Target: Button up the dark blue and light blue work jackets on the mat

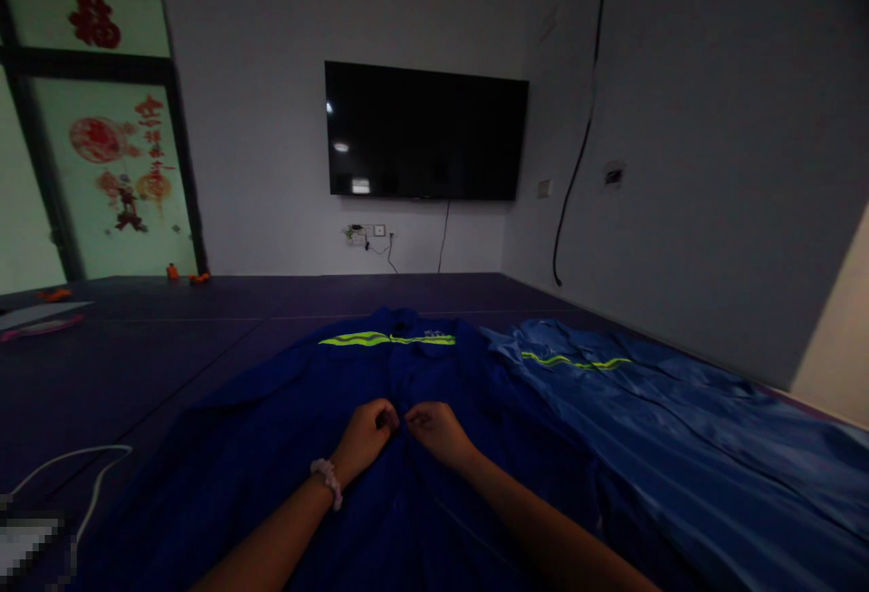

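A dark blue work jacket (285, 420) with yellow-green reflective strips across the chest lies spread out in front of me, collar at the far end. Both hands meet over its front opening, near the middle. My left hand (370, 429), with a pale scrunchie (328, 481) on the wrist, has its fingers curled closed at the left front edge. Just to its right, my right hand (440, 429) pinches at the other edge, thumb and fingers together. The dim light hides the fingertips, but cloth of the jacket appears to be between them.
A lighter blue garment (611, 402) with a yellow-green strip lies at the right. White cable (101, 452) curls at the lower left. Small orange objects (173, 272) stand near the glass door (128, 212). A television (427, 135) hangs on the far wall; a black cable (577, 162) dangles at the right.
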